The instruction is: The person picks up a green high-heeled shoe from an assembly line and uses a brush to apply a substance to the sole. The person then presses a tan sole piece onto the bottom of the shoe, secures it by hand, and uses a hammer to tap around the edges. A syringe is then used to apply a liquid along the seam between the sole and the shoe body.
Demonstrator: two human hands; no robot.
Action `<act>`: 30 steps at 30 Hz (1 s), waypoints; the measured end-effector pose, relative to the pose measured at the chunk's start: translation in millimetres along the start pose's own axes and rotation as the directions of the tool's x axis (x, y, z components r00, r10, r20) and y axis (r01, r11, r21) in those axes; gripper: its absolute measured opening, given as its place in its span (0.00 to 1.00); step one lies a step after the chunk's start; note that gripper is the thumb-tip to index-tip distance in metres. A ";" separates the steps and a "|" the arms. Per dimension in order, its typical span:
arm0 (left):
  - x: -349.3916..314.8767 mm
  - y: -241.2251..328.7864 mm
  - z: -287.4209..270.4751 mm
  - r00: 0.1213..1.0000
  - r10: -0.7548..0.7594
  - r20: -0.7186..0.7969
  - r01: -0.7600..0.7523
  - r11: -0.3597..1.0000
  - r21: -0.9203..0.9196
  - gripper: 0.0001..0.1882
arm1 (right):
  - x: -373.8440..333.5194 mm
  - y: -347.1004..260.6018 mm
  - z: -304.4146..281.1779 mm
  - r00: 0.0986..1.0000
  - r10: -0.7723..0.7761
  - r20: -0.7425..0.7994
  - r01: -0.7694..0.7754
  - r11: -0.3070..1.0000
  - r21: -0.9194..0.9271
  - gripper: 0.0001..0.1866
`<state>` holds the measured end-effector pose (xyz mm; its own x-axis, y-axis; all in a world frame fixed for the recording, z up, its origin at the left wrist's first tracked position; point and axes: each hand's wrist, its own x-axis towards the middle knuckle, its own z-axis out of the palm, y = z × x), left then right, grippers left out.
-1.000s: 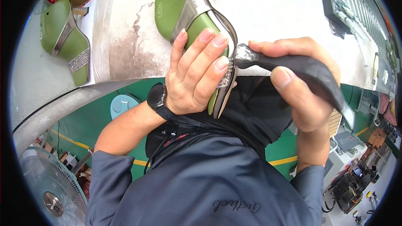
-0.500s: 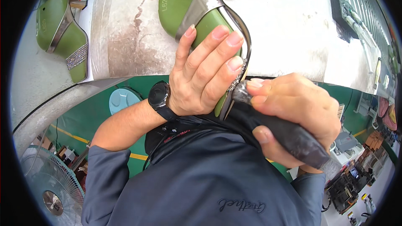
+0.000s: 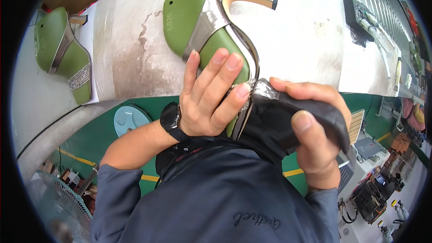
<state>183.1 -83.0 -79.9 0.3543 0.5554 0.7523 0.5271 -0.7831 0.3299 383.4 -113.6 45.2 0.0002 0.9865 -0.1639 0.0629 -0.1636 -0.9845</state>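
A high-heeled sandal (image 3: 210, 15) on a green shoe last lies on its side on the worktable, its metallic strap and slim heel toward the far side. My left hand (image 3: 209, 94) rests flat over its front part, fingers stretched and apart, partly covering a glittering toe strap. My right hand (image 3: 315, 112) is closed around a thick black tool (image 3: 310, 108) with a blunt, shiny grey end. That end is against or very close to the sole edge by the toe strap; I cannot tell if they touch. The tool's other end is partly hidden by my hand.
Another green-lasted sandal (image 3: 58, 47) lies at the far left of the pale, stained worktable (image 3: 130, 54). A black block with tools (image 3: 357, 15) sits at the right. Below are a light blue round lid (image 3: 130, 119), a fan (image 3: 54, 207) and, lower right, machinery (image 3: 371, 200).
The tool's grey end has moved slightly up along the sole edge, and my right hand has turned, its thumb now on top of the tool. My left hand stays on the sandal.
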 end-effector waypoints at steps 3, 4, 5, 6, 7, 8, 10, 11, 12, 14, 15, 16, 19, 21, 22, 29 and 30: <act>-5.0 -1.7 3.2 1.000 0.006 0.001 -0.006 1.000 0.017 0.20 | 18.9 -8.5 -9.2 0.997 0.047 0.065 -0.046 0.999 -0.014 0.23; -6.1 -2.4 4.1 1.000 0.019 -0.008 -0.019 0.999 0.029 0.20 | 27.4 -8.2 -10.8 0.996 0.060 0.061 -0.062 0.998 0.026 0.23; -7.4 -2.9 5.6 0.999 0.033 -0.017 -0.032 0.999 0.041 0.21 | 35.0 -10.3 -11.5 0.991 0.120 0.051 -0.122 0.992 0.042 0.23; -9.0 -2.4 8.7 0.999 0.023 -0.042 -0.021 0.998 0.059 0.22 | 43.9 -11.2 -14.2 0.984 0.163 0.068 -0.167 0.985 0.049 0.22; -9.7 -2.4 10.6 0.999 0.016 -0.046 -0.013 0.998 0.056 0.22 | 53.4 -12.1 -16.6 0.975 0.206 0.084 -0.211 0.976 0.055 0.22; -10.1 -2.6 12.1 0.998 0.019 -0.062 -0.016 0.999 0.051 0.22 | 63.7 -13.5 -16.5 0.970 0.223 0.093 -0.229 0.972 0.057 0.22; -11.7 -3.2 15.2 0.997 0.019 -0.076 -0.015 0.999 0.050 0.23 | 84.0 -17.2 -17.9 0.967 0.220 0.131 -0.212 0.975 -0.072 0.22; -12.9 -3.5 15.8 0.997 0.010 -0.082 -0.006 0.999 0.050 0.23 | 94.1 -15.7 -16.8 0.966 0.215 0.140 -0.204 0.975 -0.089 0.21; -14.1 -4.0 16.0 0.996 0.020 -0.082 -0.016 0.999 0.042 0.23 | 103.8 -19.4 -13.6 0.959 0.235 0.160 -0.217 0.968 -0.126 0.21; -14.0 -3.6 12.8 0.998 0.010 -0.067 -0.009 1.000 0.019 0.22 | 118.8 -25.1 -10.7 0.938 0.283 0.201 -0.255 0.955 -0.152 0.21; -13.7 -3.4 12.2 0.997 -0.001 -0.076 0.002 1.000 0.018 0.22 | 124.7 -27.1 -9.1 0.915 0.326 0.236 -0.291 0.941 -0.173 0.21; -13.8 -3.5 12.2 0.998 0.002 -0.070 -0.002 1.000 -0.001 0.22 | 126.6 -26.8 -5.3 0.918 0.333 0.213 -0.296 0.936 -0.189 0.21; -12.2 -0.1 6.8 0.998 -0.036 -0.055 0.034 0.999 -0.030 0.23 | 133.0 -31.1 -2.3 0.905 0.361 0.225 -0.315 0.924 -0.216 0.21; -12.2 -0.9 5.6 1.000 -0.009 -0.019 0.008 0.998 -0.059 0.24 | 141.2 -32.8 0.9 0.909 0.360 0.209 -0.314 0.923 -0.222 0.21; -11.4 -0.2 8.8 0.999 -0.016 -0.030 0.014 0.999 -0.048 0.24 | 149.3 -40.2 1.1 0.881 0.404 0.245 -0.327 0.897 -0.298 0.20; -12.0 -1.6 4.7 0.999 -0.032 -0.035 0.030 0.998 -0.050 0.24 | 162.3 -56.1 10.8 0.835 0.490 0.250 -0.350 0.824 -0.446 0.20; -11.8 -1.5 2.7 1.000 -0.026 -0.017 0.025 0.998 -0.054 0.24 | 153.7 -51.4 12.2 0.858 0.475 0.196 -0.382 0.844 -0.376 0.20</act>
<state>180.2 -87.6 -90.8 0.3276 0.5707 0.7529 0.4932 -0.7830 0.3789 367.9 46.3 69.8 -0.1659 0.7663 -0.6207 0.4280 -0.5110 -0.7454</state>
